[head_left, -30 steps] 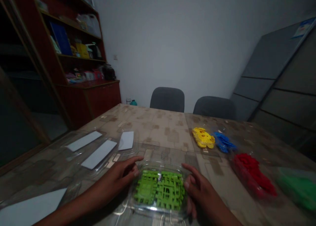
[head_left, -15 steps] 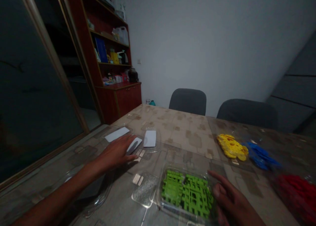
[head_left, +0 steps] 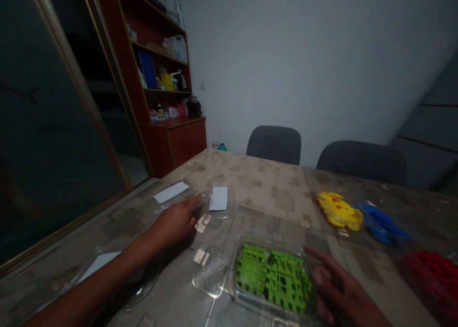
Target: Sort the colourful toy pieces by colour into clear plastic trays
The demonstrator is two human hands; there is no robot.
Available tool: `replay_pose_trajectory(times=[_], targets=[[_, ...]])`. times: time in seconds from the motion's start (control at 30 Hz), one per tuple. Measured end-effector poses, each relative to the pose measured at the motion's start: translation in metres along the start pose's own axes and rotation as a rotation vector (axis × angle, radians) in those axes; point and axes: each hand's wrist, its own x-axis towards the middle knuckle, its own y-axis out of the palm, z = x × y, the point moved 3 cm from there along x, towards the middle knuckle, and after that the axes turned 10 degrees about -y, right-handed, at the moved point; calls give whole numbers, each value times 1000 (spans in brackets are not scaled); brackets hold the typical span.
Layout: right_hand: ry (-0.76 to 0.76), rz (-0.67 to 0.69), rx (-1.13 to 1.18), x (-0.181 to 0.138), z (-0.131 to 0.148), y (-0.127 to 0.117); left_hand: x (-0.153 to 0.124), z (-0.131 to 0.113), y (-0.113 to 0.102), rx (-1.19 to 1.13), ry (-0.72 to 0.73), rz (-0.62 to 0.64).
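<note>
Both hands [head_left: 175, 222] flank green tray [head_left: 274, 281]

I can read no writing anywhere; the white cards [head_left: 218, 198] at my 11 o'clock look blank.

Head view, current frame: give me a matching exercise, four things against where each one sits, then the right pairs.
Things:
1. green pieces
2. yellow pieces
3. left hand
4. right hand

Places:
A. far right part of the table, beside the blue pieces
B. at the right edge of the clear tray
C. inside the clear tray, near the table edge
D. stretched out toward the clear lids with white cards

Pairs: 1-C, 2-A, 3-D, 4-B
</note>
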Motion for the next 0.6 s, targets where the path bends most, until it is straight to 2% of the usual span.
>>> replay_pose_trajectory(times=[0.07,0.2,0.33,0.43,0.53,0.6], targets=[[-3,5,8,0,2,1,-1,0,-1,-21,-12,-25],[5,0,20,0,3,0,-3,2,-5,-100,58,-121],[3,36,22,1,2,-1,-4,6,-23,-142,126,-281],[-3,60,37,3,-1,-1,-3,10,-40,-327,114,-386],[-5,69,43,4,-2,-2,-4,7,-48,-584,64,-324],[-4,71,46,4,-2,-2,-6,0,-47,-709,41,-205]])
